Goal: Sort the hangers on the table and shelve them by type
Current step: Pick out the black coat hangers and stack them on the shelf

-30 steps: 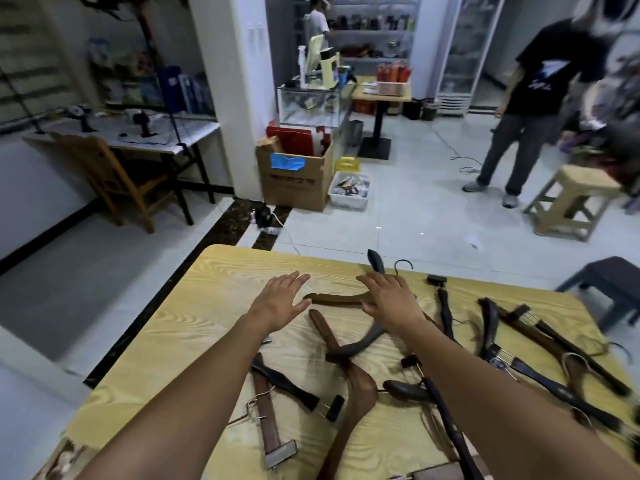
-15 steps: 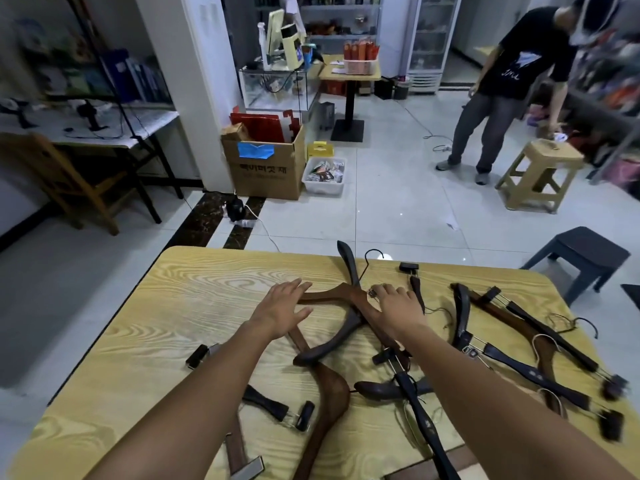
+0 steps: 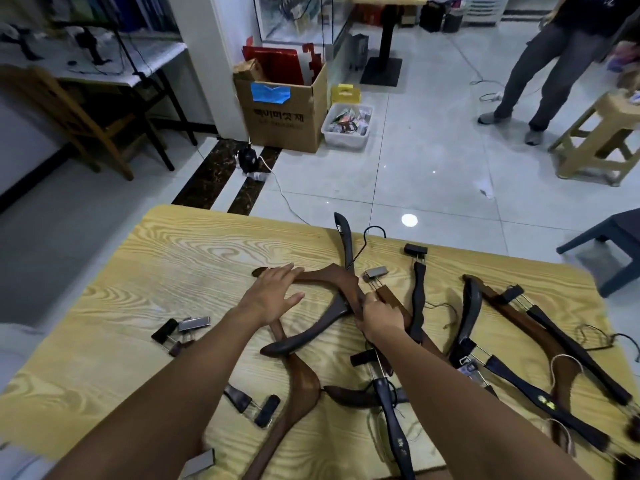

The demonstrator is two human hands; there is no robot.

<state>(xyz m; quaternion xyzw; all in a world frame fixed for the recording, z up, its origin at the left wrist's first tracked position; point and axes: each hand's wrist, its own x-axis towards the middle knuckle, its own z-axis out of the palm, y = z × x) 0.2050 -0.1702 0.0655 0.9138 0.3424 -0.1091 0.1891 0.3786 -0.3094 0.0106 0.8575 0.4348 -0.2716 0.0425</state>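
Right hand (image 3: 381, 318) now grips one hanger (image 3: 325, 277) (brown).

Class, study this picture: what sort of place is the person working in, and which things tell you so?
Most likely a small shop. Many wooden hangers lie on the table, a glass display counter stands behind, and a full cardboard box sits on the floor beside a tub of small packets.

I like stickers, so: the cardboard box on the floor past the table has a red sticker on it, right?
No, the sticker on the cardboard box on the floor past the table is blue, not red; the head view shows it.
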